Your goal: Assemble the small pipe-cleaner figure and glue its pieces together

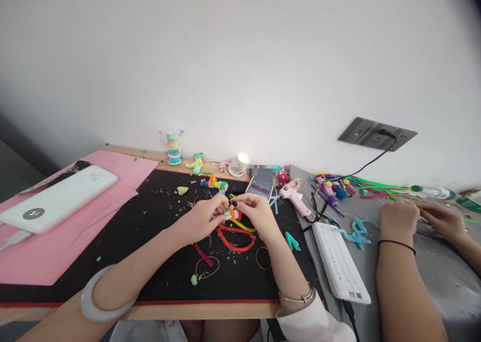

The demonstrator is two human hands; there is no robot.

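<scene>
My left hand [208, 215] and my right hand [257, 212] meet over the black mat [150, 262]. Between them, both sets of fingers pinch a small multicoloured pipe-cleaner piece [236, 214] with orange, white and green parts. My fingers partly hide it. Just below it lies an orange-red loop [236, 249], which looks like a scissor handle, beside a yellow strip [244, 226]. Behind my hands rests another colourful pipe-cleaner figure [217, 183]. Nearer to me are a magenta strip [203, 255] and a thin elastic band [210, 268].
A white power bank [60, 196] lies on pink paper [124, 171] at left. To the right are a pink glue gun [296, 199], a white power strip [340, 262] and a co-worker's hands [398, 219]. A paper cup [239, 165] and a phone [260, 181] are at the back.
</scene>
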